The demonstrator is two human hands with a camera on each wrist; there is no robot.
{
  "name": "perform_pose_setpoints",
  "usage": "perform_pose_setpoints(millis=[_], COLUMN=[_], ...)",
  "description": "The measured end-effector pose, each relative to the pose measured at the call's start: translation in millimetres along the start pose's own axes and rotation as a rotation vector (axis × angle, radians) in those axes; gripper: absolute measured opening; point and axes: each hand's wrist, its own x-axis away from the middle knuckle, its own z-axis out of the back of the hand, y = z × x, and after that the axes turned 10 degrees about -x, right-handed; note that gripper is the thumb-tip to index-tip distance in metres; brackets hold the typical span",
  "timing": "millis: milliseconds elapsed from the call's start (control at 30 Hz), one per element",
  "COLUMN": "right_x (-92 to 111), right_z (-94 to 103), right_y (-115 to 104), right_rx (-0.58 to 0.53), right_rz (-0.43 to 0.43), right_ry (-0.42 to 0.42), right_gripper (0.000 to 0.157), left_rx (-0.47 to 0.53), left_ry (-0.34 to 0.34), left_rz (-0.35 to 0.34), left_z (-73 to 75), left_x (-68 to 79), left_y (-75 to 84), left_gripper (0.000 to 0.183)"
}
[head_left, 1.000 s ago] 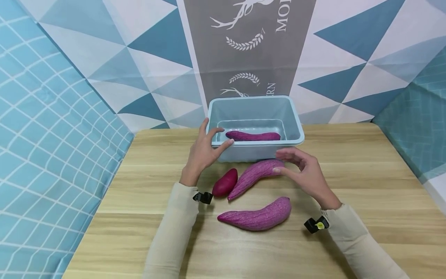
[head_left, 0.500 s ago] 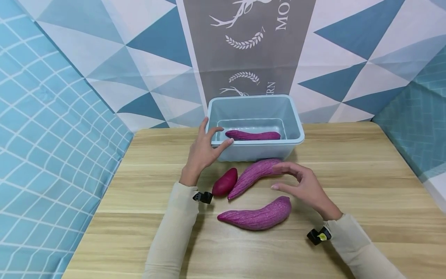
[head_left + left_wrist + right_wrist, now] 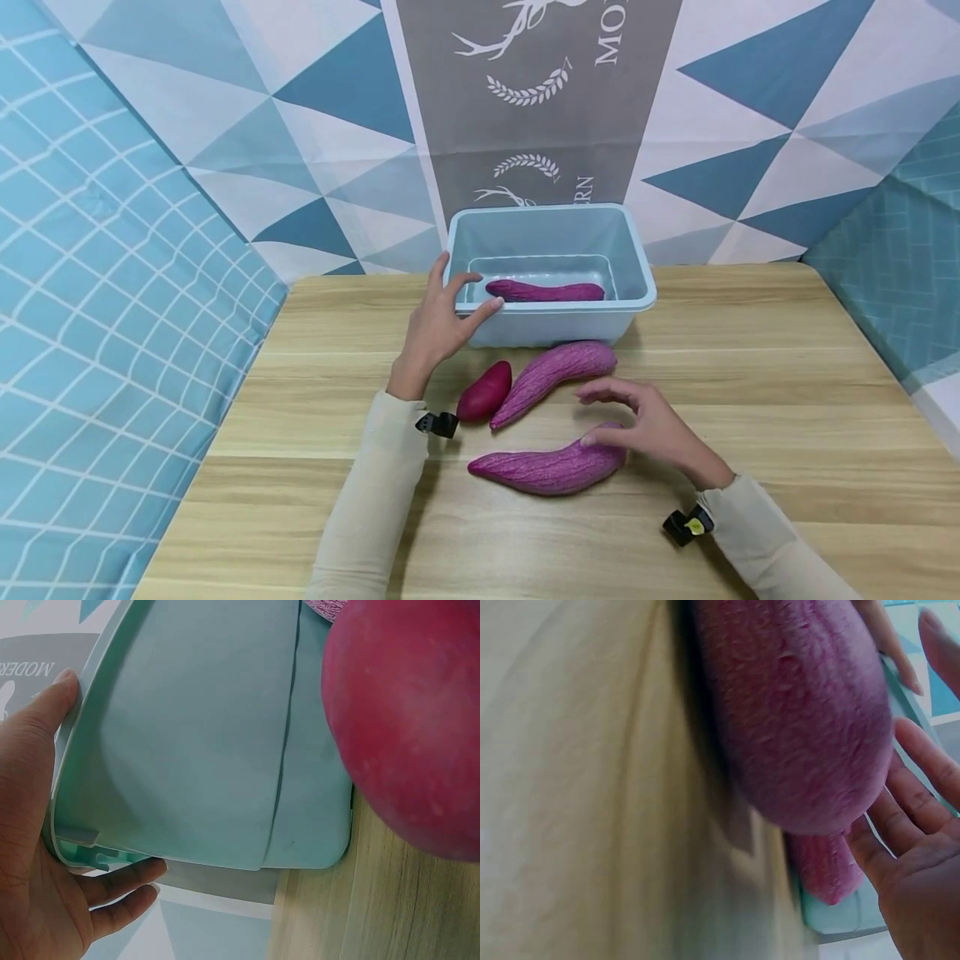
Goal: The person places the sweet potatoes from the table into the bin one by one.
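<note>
My left hand [image 3: 437, 327] holds the front left corner of a light blue plastic bin [image 3: 551, 327], thumb on the front rim and other fingers along the left side. One long purple sweet potato [image 3: 547, 292] lies inside the bin. Against its front leans a curved purple sweet potato [image 3: 551, 379], with a small dark red sweet potato [image 3: 484, 392] beside it. Nearer me is a thick purple sweet potato [image 3: 551, 471]. Over its right end hovers my right hand [image 3: 652, 421], fingers and thumb spread apart, holding nothing; whether the thumb touches it I cannot tell.
The wooden table [image 3: 300, 517] ends at the patterned backdrop [image 3: 315, 117] behind the bin. A blue grid-patterned cloth [image 3: 97, 292] hangs along the left side. Black wrist cameras [image 3: 686, 527] are strapped to both sleeves.
My right hand has left the curved sweet potato by the bin and come nearer, down to the thick one in front. My left hand and the bin have stayed put.
</note>
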Motion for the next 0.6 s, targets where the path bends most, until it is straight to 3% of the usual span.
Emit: perform_pose_setpoints(millis=[167, 367, 600], right_x=[3.0, 5.2, 7.0], right_z=[0.2, -1.0, -2.1], right_y=[7.2, 14.9, 21.1], right_rx=[0.014, -0.046, -0.038], right_rz=[-0.037, -0.012, 0.001], right_ry=[-0.064, -0.181, -0.256], right_gripper=[0.056, 0.06, 0.066], left_rx=[-0.006, 0.014, 0.019], left_ry=[0.0, -0.009, -0.006], left_rz=[-0.006, 0.004, 0.005], left_z=[0.5, 0.9, 1.5], left_x=[-0.2, 0.8, 0.8], left_y=[0.5, 0.0, 0.7], left_gripper=[0.066, 0.068, 0.066])
